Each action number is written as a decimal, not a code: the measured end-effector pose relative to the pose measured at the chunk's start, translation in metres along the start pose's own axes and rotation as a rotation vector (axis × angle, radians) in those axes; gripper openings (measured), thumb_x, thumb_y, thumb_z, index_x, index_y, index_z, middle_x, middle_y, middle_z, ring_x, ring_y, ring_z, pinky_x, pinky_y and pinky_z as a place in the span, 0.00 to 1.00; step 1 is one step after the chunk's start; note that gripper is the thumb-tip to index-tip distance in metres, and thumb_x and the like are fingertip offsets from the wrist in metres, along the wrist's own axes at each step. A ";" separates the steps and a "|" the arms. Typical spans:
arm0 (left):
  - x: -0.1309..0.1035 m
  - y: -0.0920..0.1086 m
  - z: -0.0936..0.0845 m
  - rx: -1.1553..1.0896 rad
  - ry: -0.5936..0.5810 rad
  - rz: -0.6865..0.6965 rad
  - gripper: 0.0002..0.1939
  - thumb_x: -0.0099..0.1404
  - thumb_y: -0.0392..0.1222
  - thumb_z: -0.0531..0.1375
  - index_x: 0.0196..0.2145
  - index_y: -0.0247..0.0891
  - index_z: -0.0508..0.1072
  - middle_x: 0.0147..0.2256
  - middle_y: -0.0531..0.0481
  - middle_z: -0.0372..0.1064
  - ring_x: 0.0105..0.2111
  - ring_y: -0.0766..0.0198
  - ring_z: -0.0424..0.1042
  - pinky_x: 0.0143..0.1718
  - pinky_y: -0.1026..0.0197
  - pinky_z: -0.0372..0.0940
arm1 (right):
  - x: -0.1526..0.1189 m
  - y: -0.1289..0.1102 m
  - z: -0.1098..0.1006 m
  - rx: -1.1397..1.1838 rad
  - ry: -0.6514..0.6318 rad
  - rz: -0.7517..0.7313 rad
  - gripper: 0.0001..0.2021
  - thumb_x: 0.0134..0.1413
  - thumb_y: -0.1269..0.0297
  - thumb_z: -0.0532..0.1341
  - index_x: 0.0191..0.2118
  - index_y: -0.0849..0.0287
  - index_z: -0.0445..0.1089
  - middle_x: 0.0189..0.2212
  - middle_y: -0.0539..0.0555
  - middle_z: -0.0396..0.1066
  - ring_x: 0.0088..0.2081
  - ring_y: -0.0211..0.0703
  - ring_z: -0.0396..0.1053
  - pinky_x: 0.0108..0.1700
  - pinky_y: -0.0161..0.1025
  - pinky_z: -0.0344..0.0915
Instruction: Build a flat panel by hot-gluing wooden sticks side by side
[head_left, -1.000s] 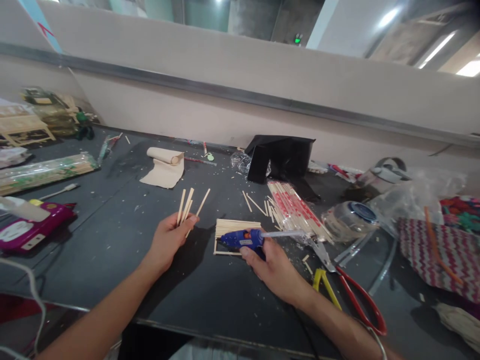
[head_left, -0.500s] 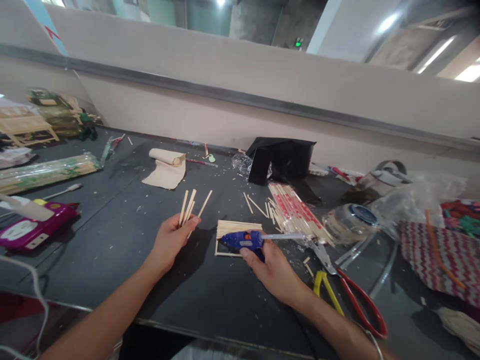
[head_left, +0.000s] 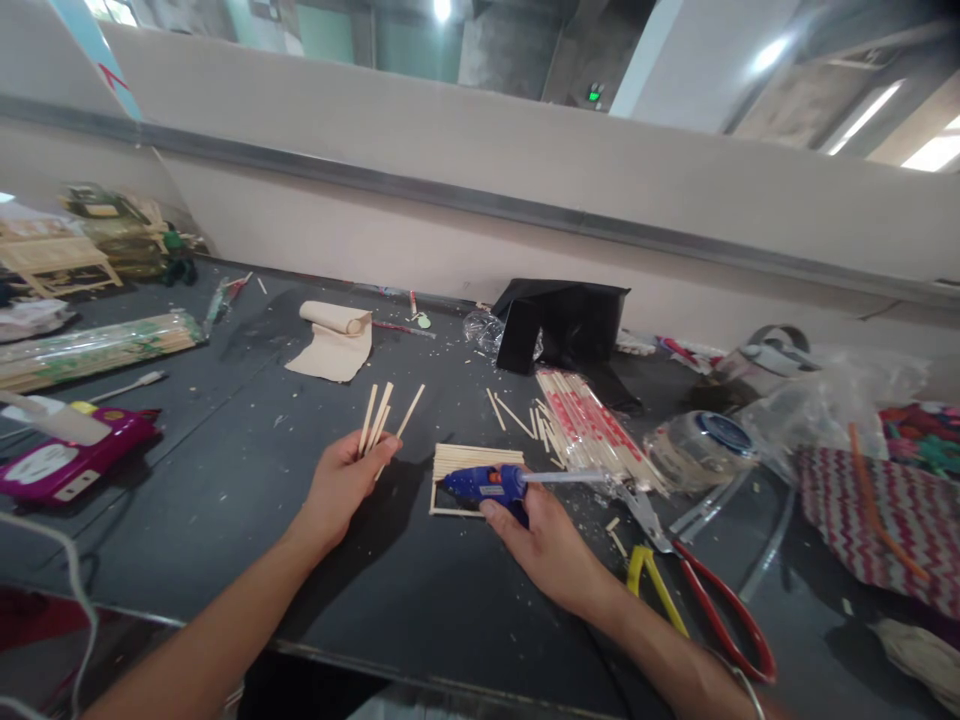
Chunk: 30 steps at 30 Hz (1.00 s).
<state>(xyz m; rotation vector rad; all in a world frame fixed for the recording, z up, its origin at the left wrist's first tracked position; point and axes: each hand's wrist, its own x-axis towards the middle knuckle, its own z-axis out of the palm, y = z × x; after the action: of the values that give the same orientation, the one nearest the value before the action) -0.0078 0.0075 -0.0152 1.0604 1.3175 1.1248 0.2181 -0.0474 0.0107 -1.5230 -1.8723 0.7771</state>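
Several thin wooden sticks (head_left: pixel 380 418) fan upward from my left hand (head_left: pixel 341 490), whose fingers are closed around their lower ends above the dark table. My right hand (head_left: pixel 551 545) grips a blue hot glue gun (head_left: pixel 480 483), with a clear glue stick (head_left: pixel 566 476) jutting from its back. The gun's nozzle points left, over a small stick panel (head_left: pixel 476 455) lying flat on the table. Sticks fill the panel's far part side by side, while its near part is an open frame edge. The gun and my right hand hide some of the panel.
Right of my right hand lie pliers (head_left: pixel 701 590) with one red and one yellow handle. Beyond are packaged sticks (head_left: pixel 596 425), a clear jar (head_left: pixel 701 448) and a black stand (head_left: pixel 562 320). A cloth roll (head_left: pixel 334 335) and a purple power strip (head_left: pixel 82 455) are leftward.
The view has tilted very slightly, shifting the scene a little. Both hands keep their hold, and the glue gun stays over the stick panel.
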 end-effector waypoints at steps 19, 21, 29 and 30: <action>-0.004 0.006 0.001 -0.092 0.027 0.029 0.20 0.53 0.54 0.64 0.34 0.33 0.74 0.22 0.59 0.54 0.16 0.78 0.47 0.15 0.71 0.41 | -0.042 0.022 -0.127 -0.704 0.819 -0.163 0.30 0.58 0.50 0.55 0.63 0.57 0.51 0.54 0.65 0.63 0.49 0.59 0.67 0.46 0.51 0.65; -0.003 0.005 0.000 -0.078 0.029 0.033 0.20 0.53 0.54 0.64 0.35 0.33 0.74 0.22 0.59 0.54 0.16 0.78 0.47 0.15 0.70 0.41 | -0.037 0.033 -0.151 -0.832 0.877 -0.092 0.33 0.58 0.50 0.56 0.64 0.57 0.48 0.54 0.66 0.63 0.50 0.62 0.66 0.45 0.52 0.65; -0.005 0.005 -0.001 -0.053 -0.061 0.080 0.20 0.57 0.53 0.62 0.39 0.35 0.73 0.20 0.61 0.48 0.17 0.76 0.44 0.16 0.70 0.41 | 0.006 0.104 -0.216 -1.019 0.559 0.104 0.34 0.57 0.48 0.55 0.63 0.66 0.51 0.44 0.72 0.71 0.44 0.62 0.69 0.36 0.48 0.63; -0.006 0.006 0.000 -0.032 -0.065 0.074 0.20 0.56 0.54 0.62 0.39 0.34 0.73 0.19 0.61 0.47 0.17 0.75 0.44 0.16 0.70 0.41 | 0.009 0.112 -0.217 -1.002 0.508 0.084 0.35 0.56 0.47 0.55 0.61 0.68 0.54 0.42 0.72 0.72 0.41 0.61 0.70 0.35 0.47 0.63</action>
<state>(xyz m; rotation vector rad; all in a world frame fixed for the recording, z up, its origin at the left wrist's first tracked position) -0.0080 0.0022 -0.0083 1.1205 1.2135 1.1528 0.4518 -0.0040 0.0677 -2.0964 -1.8519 -0.6173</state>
